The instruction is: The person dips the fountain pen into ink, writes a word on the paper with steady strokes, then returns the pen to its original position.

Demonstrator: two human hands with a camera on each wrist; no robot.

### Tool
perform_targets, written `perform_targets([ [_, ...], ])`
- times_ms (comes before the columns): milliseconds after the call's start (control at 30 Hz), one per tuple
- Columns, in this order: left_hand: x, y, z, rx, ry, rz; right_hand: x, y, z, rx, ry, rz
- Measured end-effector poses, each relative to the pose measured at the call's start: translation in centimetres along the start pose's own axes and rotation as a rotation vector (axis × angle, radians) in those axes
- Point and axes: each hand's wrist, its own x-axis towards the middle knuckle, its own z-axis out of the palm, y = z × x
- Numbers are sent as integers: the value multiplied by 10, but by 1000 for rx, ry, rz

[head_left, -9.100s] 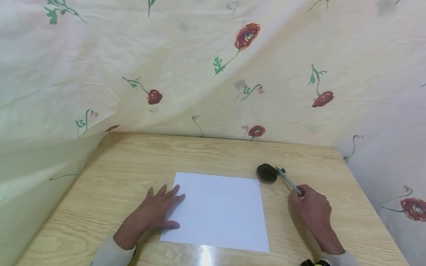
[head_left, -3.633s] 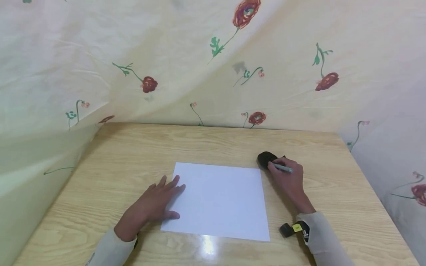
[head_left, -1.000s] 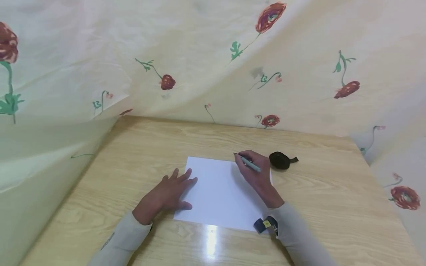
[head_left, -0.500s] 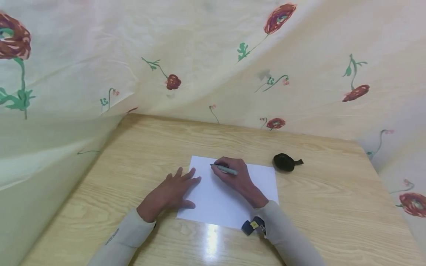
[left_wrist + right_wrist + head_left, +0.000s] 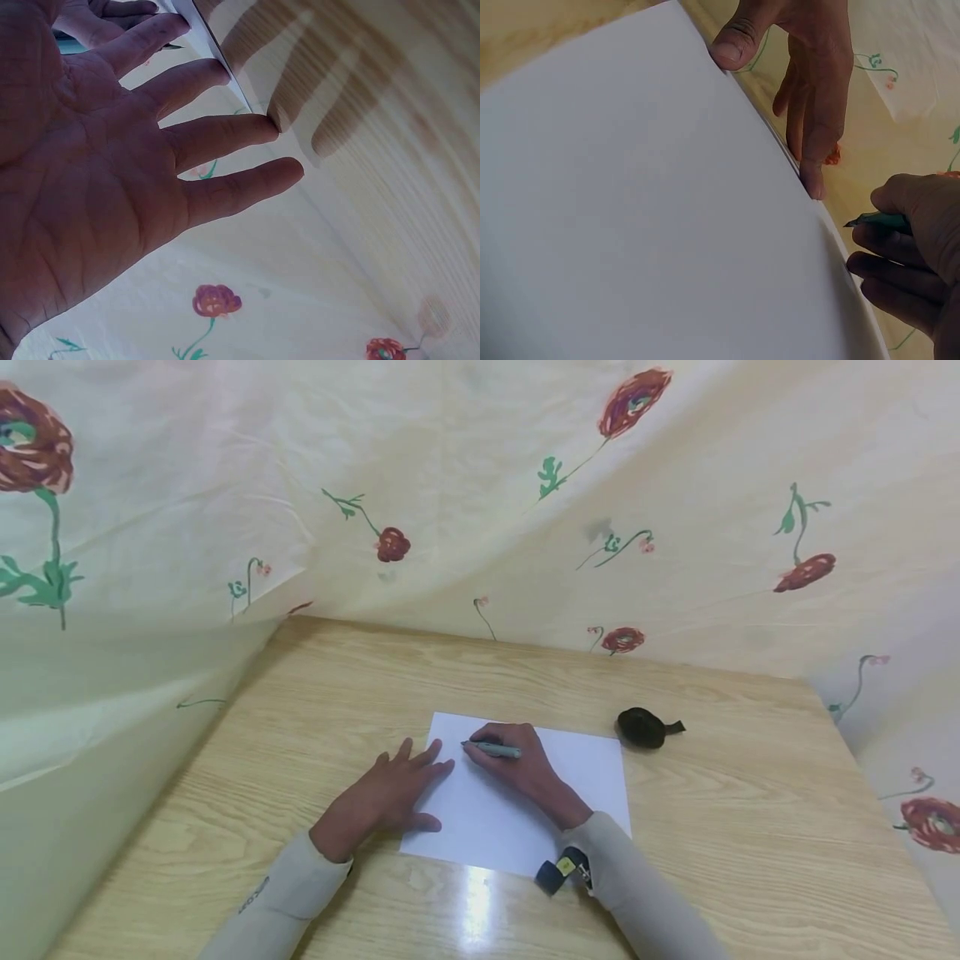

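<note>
A blank white sheet of paper [image 5: 480,831] lies on the wooden table. My left hand [image 5: 386,795] is spread flat over its left edge, fingertips and thumb on the paper. In the right wrist view the left thumb and fingertips of that left hand [image 5: 817,67] sit along the sheet's edge. My right hand [image 5: 527,768] pinches a grey-green pen [image 5: 501,750] between thumb and fingers. The pen's dark tip points left, close over the upper left part of the sheet. In the left wrist view the palm of my left hand [image 5: 105,165] shows, fingers apart.
A black rounded thing with a short tab [image 5: 642,727] lies right of the sheet's upper right corner. A black wrist camera [image 5: 555,872] juts from the right sleeve. Flowered cloth [image 5: 465,510] hangs behind and beside the wooden table [image 5: 750,793].
Earlier my right hand held the pen beside the black thing; it has since moved left across the sheet to its upper left part. My left hand has stayed on the paper's edge.
</note>
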Motion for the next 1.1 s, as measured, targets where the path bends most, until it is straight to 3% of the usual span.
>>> perform_targets([
  [600, -4, 1, 3, 5, -5, 1, -9, -8, 4, -51, 20, -4],
  [1100, -16, -3, 5, 38, 7, 31, -16, -16, 13, -69, 38, 16],
])
